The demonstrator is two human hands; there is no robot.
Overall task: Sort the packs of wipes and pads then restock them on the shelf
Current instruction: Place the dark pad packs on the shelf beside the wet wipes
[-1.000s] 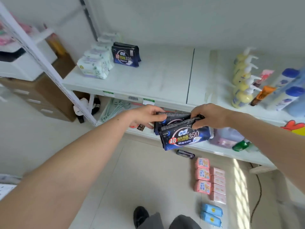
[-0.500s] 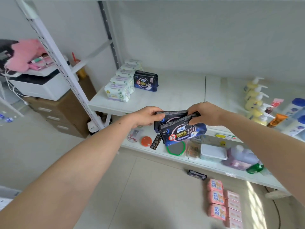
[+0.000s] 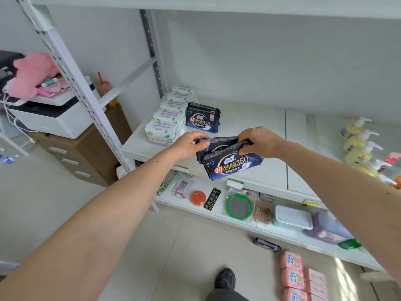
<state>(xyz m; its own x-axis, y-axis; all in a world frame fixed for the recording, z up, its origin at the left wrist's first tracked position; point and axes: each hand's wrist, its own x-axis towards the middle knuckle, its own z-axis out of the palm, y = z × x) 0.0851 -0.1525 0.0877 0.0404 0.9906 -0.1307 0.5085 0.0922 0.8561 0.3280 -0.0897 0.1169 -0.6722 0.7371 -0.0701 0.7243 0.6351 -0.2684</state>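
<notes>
Two dark blue pad packs (image 3: 230,165) hang stacked between my hands, just above the front edge of the white shelf (image 3: 256,127). My left hand (image 3: 188,146) pinches their top left edge and my right hand (image 3: 260,141) grips the top right edge. On the shelf at the back left stands another dark blue pad pack (image 3: 202,118), right beside a row of white wipe packs (image 3: 169,118). Several pink packs (image 3: 293,272) lie on the floor at lower right, with one dark pack (image 3: 267,244) near them.
Yellow pump bottles (image 3: 358,146) line the shelf's right end. The lower shelf (image 3: 195,205) holds a green-rimmed mirror (image 3: 239,206), a lidded box (image 3: 293,217) and small items. A slanted white upright (image 3: 86,98) stands left, with a printer (image 3: 54,116) on a brown cabinet. My shoe (image 3: 225,278) is below.
Both hands have lifted the two pad packs up and forward, from the level of the lower shelf to above the upper shelf's front edge. The view has tilted up.
</notes>
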